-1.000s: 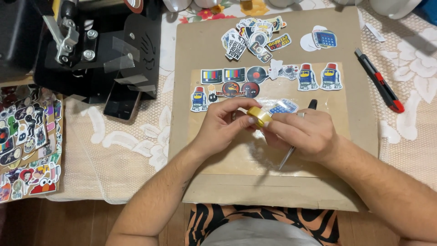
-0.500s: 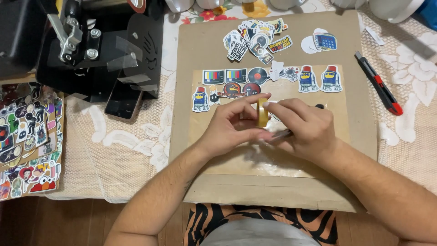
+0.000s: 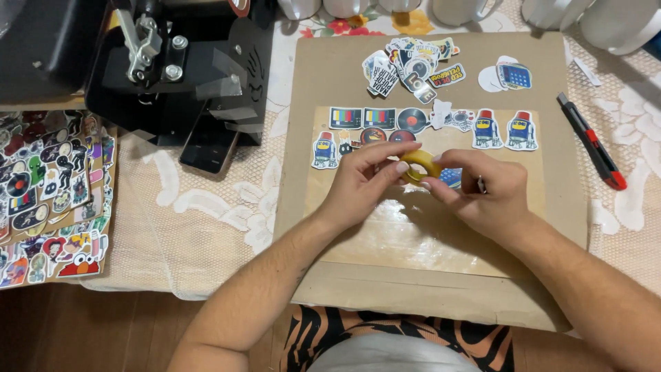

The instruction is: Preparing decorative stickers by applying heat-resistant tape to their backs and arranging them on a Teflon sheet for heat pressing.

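Both hands meet over a brown cardboard board (image 3: 310,83) and grip a small yellow roll of tape (image 3: 421,166). My left hand (image 3: 365,184) pinches the roll's left side with thumb and fingers. My right hand (image 3: 485,196) holds its right side from below. Under the hands lies a glossy clear sheet (image 3: 413,238) stuck on the board. Cut-out stickers (image 3: 380,118) lie in rows just beyond the hands, and a loose pile of stickers (image 3: 412,67) sits further back.
A red and black utility knife (image 3: 593,146) lies at the board's right. A black press machine (image 3: 172,65) and a dark phone (image 3: 208,143) stand at the left. A sticker-covered sheet (image 3: 48,193) lies far left. White mugs (image 3: 454,10) line the back edge.
The tape roll has been turned and lifted a little between the fingers. The dark pen-like tool seen by my right hand a second ago is now out of sight.
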